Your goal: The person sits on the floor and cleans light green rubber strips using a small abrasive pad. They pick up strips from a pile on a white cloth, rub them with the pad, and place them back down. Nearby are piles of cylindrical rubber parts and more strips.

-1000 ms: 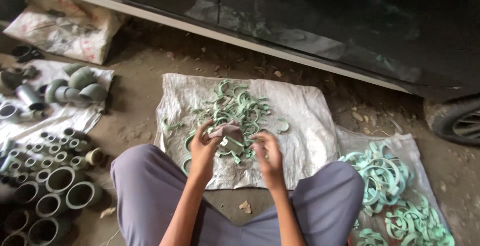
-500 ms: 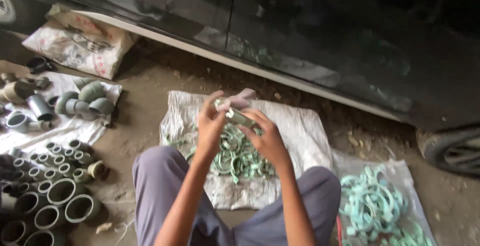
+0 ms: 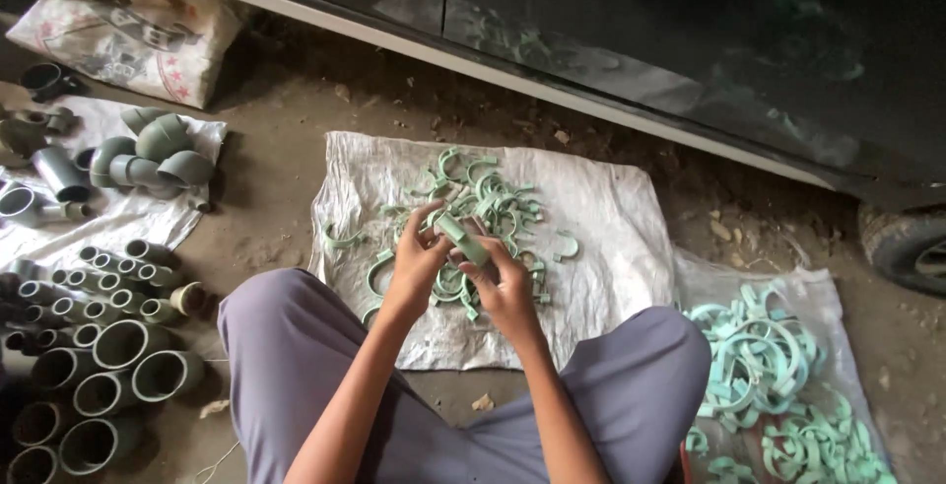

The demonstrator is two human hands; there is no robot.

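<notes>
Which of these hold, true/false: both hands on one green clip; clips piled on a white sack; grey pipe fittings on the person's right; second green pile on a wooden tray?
1. Both the left hand and right hand hold one green plastic clip. True.
2. Loose green clips lie on a white woven sack. True.
3. Grey pipe fittings lie on the person's right. False: they are on the left.
4. The second green pile sits on a wooden tray. False: it lies on another sack.

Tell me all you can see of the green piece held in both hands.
The green piece is a small, pale green part that looks like plastic, blocky and slightly elongated, tilted. The left hand pinches its upper end; the right hand grips its lower end. It is held above a pile of clips of the same green on a white sack. Finer detail is too small to tell.
</notes>
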